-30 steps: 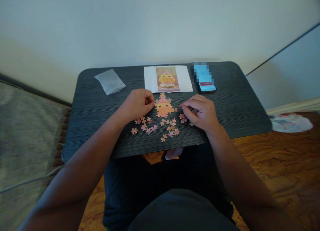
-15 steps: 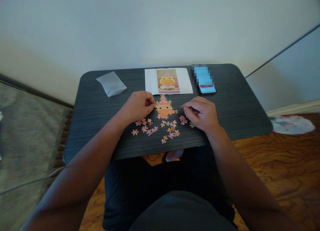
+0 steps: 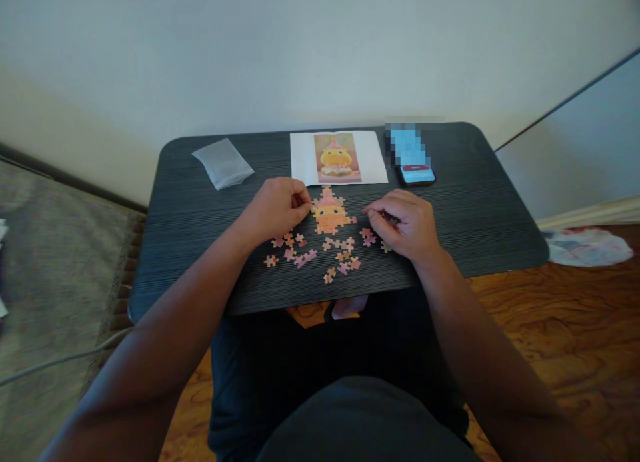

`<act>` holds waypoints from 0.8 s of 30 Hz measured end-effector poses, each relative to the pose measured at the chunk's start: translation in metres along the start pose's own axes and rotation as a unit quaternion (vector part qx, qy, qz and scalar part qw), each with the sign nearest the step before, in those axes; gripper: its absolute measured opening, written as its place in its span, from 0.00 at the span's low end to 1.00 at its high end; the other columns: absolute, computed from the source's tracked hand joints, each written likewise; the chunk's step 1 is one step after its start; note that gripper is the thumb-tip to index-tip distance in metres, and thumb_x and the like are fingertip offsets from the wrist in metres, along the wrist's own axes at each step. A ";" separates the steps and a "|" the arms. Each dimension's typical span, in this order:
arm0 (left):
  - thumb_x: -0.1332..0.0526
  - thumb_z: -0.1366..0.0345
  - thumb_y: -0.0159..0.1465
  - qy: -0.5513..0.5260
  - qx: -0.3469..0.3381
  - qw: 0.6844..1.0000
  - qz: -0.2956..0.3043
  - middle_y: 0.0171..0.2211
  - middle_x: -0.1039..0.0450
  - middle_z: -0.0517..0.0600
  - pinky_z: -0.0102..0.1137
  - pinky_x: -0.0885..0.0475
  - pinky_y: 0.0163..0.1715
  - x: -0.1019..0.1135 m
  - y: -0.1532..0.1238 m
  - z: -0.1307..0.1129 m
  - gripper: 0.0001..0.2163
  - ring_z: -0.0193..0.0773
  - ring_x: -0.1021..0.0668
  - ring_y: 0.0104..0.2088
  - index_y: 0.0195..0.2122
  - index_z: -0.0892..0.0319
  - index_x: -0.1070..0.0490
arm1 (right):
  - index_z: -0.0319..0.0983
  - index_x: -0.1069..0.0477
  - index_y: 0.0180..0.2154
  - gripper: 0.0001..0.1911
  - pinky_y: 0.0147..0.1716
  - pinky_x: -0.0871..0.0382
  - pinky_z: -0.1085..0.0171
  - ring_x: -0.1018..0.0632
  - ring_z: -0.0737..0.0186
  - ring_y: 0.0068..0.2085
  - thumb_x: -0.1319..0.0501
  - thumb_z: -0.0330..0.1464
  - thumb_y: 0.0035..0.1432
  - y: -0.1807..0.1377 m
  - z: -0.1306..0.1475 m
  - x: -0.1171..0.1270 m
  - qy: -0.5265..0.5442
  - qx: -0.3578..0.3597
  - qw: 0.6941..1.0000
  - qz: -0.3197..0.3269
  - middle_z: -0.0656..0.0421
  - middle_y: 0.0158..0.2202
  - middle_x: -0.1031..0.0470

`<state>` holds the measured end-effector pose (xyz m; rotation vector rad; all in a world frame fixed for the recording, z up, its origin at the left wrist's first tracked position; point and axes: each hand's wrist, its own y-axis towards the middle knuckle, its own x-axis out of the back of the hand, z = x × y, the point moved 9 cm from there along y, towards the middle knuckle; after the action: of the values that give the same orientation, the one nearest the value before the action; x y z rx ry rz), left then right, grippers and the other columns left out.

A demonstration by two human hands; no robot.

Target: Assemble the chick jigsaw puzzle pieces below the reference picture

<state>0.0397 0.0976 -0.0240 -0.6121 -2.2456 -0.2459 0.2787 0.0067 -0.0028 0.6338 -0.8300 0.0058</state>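
Observation:
A partly joined jigsaw puzzle (image 3: 330, 212) with a yellow cartoon animal face and a pink hat lies at the middle of the table. My left hand (image 3: 283, 205) is closed at its left edge, fingertips touching or almost touching it; anything pinched there is hidden. To the right of the puzzle, apart from it, my right hand (image 3: 403, 222) rests with thumb and fingers curled together over loose pieces it partly covers. Whether it holds one I cannot tell. Pink and orange loose puzzle pieces (image 3: 305, 258) lie in small groups nearer the front edge, others (image 3: 367, 236) beside my right thumb.
Behind the puzzle is a white sheet (image 3: 303, 159) with a printed picture of the same animal. A clear plastic bag (image 3: 225, 165) lies at the back left, a phone (image 3: 417, 175) at the back right. The dark table (image 3: 490, 229) stands against a wall.
The view has tilted slightly, so the table's back edge sits a little higher. Both hands and the pieces stay in nearly the same places.

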 end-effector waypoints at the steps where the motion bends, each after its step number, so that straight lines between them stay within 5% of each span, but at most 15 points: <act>1: 0.32 0.67 0.65 -0.005 0.001 1.000 0.000 0.32 0.14 0.54 0.34 0.28 0.33 0.000 0.000 0.001 0.05 0.37 0.20 0.31 0.35 0.59 0.16 | 0.46 0.13 0.38 0.10 0.41 0.24 0.51 0.15 0.53 0.36 0.33 0.35 0.72 0.000 -0.001 0.000 0.001 -0.003 1.000 0.000 0.58 0.35 0.11; 10: 0.29 0.66 0.68 -0.159 0.083 0.984 -0.020 0.25 0.20 0.49 0.33 0.31 0.28 0.021 -0.003 0.013 0.03 0.33 0.23 0.24 0.37 0.58 0.17 | 0.47 0.13 0.38 0.09 0.42 0.22 0.50 0.14 0.52 0.37 0.32 0.34 0.72 -0.001 0.002 0.005 0.003 -0.011 1.000 -0.010 0.57 0.36 0.10; 17: 0.26 0.62 0.68 -0.173 0.094 0.976 -0.095 0.25 0.22 0.49 0.34 0.36 0.25 0.056 -0.004 0.029 0.07 0.31 0.28 0.23 0.38 0.58 0.19 | 0.47 0.14 0.36 0.08 0.40 0.22 0.49 0.14 0.52 0.35 0.32 0.34 0.70 0.000 0.003 0.006 0.004 -0.018 1.000 -0.010 0.57 0.36 0.09; 24: 0.27 0.67 0.68 -0.158 0.104 0.980 -0.065 0.24 0.22 0.50 0.35 0.33 0.27 0.057 -0.001 0.039 0.04 0.31 0.27 0.23 0.36 0.60 0.19 | 0.47 0.13 0.38 0.07 0.40 0.22 0.49 0.13 0.51 0.36 0.30 0.33 0.70 -0.002 0.002 0.008 0.001 -0.006 1.000 -0.015 0.57 0.37 0.09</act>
<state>-0.0190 0.1307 -0.0088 -0.4144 -2.5810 0.0258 0.2837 0.0021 0.0022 0.6344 -0.8182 -0.0248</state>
